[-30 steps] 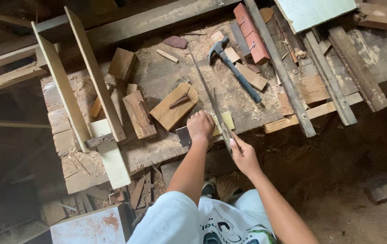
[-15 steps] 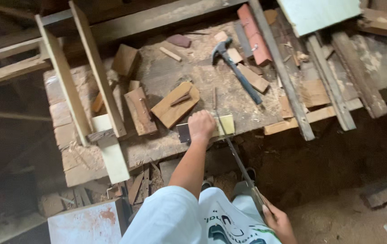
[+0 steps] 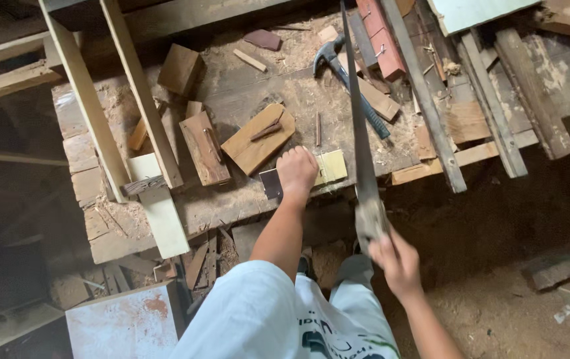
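Head view: hand saw drawn back beside a fist pinning a small workpiece at the bench edge.

From here I see the left hand (image 3: 296, 171) clenched, pressing down on a thin pale-yellow board (image 3: 328, 166) at centre frame, on the near edge of the sawdust-strewn workbench (image 3: 231, 199). The right hand (image 3: 394, 259), lower right of centre, is wrapped around the handle of the hand saw (image 3: 359, 133), whose blade runs up-frame just beside the fist. My worry: with the knuckles so near the teeth, a skipped stroke could catch them; the small board could also shift under pressure. A claw hammer (image 3: 351, 86) lies well clear, upper centre.
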